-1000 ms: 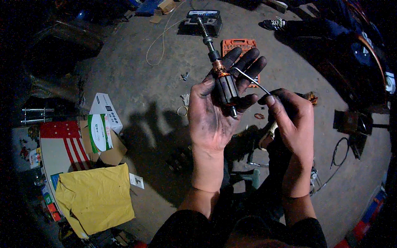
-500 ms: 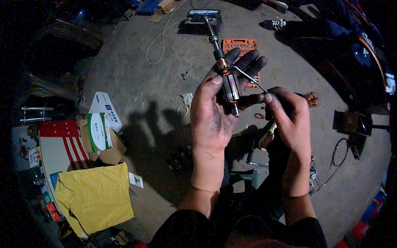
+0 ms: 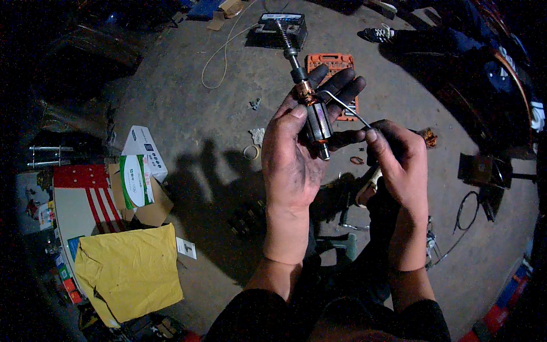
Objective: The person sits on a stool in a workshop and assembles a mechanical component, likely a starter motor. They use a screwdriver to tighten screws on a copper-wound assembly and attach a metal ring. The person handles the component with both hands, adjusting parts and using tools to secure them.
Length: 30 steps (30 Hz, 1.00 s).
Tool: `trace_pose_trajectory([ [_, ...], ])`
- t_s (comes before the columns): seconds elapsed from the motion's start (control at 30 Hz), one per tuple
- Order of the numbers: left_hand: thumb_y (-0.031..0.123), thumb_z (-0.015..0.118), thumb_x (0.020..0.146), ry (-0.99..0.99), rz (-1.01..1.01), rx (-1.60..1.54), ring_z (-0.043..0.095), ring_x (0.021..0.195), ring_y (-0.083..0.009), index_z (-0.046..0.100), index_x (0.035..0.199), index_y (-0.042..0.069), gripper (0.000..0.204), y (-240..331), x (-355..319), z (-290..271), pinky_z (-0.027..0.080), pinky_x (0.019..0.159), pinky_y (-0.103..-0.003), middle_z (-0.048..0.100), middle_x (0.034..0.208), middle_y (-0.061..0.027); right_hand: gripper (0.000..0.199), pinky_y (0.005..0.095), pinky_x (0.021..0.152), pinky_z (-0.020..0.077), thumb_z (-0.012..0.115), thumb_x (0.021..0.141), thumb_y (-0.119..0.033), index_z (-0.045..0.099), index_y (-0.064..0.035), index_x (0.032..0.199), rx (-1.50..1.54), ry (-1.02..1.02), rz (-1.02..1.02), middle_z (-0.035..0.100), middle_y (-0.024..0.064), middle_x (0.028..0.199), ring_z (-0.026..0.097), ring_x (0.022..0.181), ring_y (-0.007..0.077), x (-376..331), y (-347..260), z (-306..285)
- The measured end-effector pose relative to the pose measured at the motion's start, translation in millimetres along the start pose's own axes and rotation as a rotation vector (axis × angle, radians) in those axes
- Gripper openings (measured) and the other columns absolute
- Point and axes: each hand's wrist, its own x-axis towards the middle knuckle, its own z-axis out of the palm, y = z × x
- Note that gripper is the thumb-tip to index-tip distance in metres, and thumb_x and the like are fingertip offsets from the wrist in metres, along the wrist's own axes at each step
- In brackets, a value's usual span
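Note:
A motor armature (image 3: 318,121) with a copper commutator, a long shaft and a coil spring at its far end lies slantwise across the palm of my left hand (image 3: 290,157). My left thumb presses on its side, while the other blackened fingers stretch out beyond it. Between thumb and fingertips, my right hand (image 3: 401,162) grips a thin bent metal pick (image 3: 350,108). The pick's bent tip is close beside the armature, near the commutator; whether it touches I cannot tell. Dark grime covers the fingers of both hands.
On the floor ahead are a black battery (image 3: 279,31) and an orange socket set (image 3: 330,60). A yellow padded envelope (image 3: 134,273) and cardboard boxes (image 3: 145,151) lie at left. Near the right stands a dark metal block (image 3: 484,170). Another person's shoe (image 3: 376,34) shows at upper right.
The armature has tilted slightly in my left hand, its spring end swinging left. My left fingers have shifted a little; the pick stays in nearly the same place.

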Motion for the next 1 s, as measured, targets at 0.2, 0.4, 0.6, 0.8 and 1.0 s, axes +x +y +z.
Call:
trace_pose_trajectory([
  [0.2, 0.02, 0.042, 0.085, 0.012, 0.047, 0.203, 0.04, 0.12, -0.0323, 0.034, 0.129, -0.003, 0.051, 3, 1, -9, 0.056, 0.07, -0.039, 0.039, 0.131, -0.0227, 0.019, 0.0227, 0.048, 0.0377, 0.059, 0.084, -0.015, 0.059, 0.0038, 0.081, 0.127, -0.051, 0.04, 0.053, 0.0026, 0.06, 0.048, 0.055, 0.0072, -1, 2, 7],
  [0.4, 0.018, 0.044, 0.085, 0.295, 0.133, 0.465, 0.051, 0.109, -0.0302, 0.041, 0.124, -0.004, 0.044, 0, -7, -13, 0.053, 0.055, -0.031, 0.048, 0.122, -0.0225, 0.021, 0.0231, 0.044, 0.0354, 0.059, 0.084, -0.016, 0.056, 0.003, 0.076, 0.171, -0.074, 0.02, 0.05, 0.001, 0.055, 0.044, 0.049, 0.0067, -2, 17, 26],
  [0.6, 0.017, 0.044, 0.086, 0.24, 0.191, 0.652, 0.058, 0.098, -0.025, 0.046, 0.119, -0.004, 0.039, 3, -10, -5, 0.049, 0.044, -0.027, 0.055, 0.113, -0.0217, 0.029, 0.0225, 0.045, 0.0311, 0.052, 0.089, -0.022, 0.053, 0.0009, 0.072, 0.332, -0.177, 0.09, 0.044, -0.003, 0.055, 0.038, 0.051, 0.0048, -3, 29, 33],
  [0.8, 0.015, 0.047, 0.086, 0.431, 0.217, 0.579, 0.057, 0.063, -0.0165, 0.048, 0.118, -0.002, 0.036, -5, -14, -10, 0.043, 0.038, -0.025, 0.06, 0.094, -0.0143, 0.03, 0.0224, 0.048, 0.0318, 0.047, 0.091, -0.023, 0.053, 0.0007, 0.074, 0.35, -0.26, 0.138, 0.047, -0.0029, 0.059, 0.04, 0.054, 0.0064, -2, 35, 37],
  [1.0, 0.012, 0.052, 0.085, 0.337, 0.211, 0.615, 0.045, 0.048, -0.007, 0.052, 0.114, 0.004, 0.029, -2, -8, -3, 0.034, 0.033, -0.019, 0.06, 0.082, -0.0065, 0.017, 0.0316, 0.048, 0.0382, 0.057, 0.082, -0.013, 0.053, 0.0031, 0.079, -0.022, -0.046, -0.097, 0.049, 0.0156, 0.057, 0.046, 0.049, 0.0244, -1, 27, 45],
])
